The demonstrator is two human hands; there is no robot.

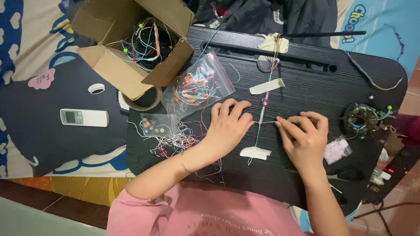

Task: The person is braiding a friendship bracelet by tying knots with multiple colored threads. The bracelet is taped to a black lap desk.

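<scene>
A thin braided cord bracelet [264,107] with a round bead lies stretched down the middle of a black lap desk [306,87]. White tape pieces pin it at the top [267,86] and bottom [255,153]. My left hand [227,126] pinches a fine thread just left of the cord. On the other side of the cord, my right hand [304,133] pinches the other thread end, so the thread runs taut across the cord between both hands.
A zip bag of coloured threads [197,85], a small bead bag [155,124] and loose threads [175,142] lie left of my hand. A cardboard box [131,39] of cords, a tape roll [142,102], a white remote [84,117], a cup-hole holding threads [363,119] and a pink bead bag [337,149] surround.
</scene>
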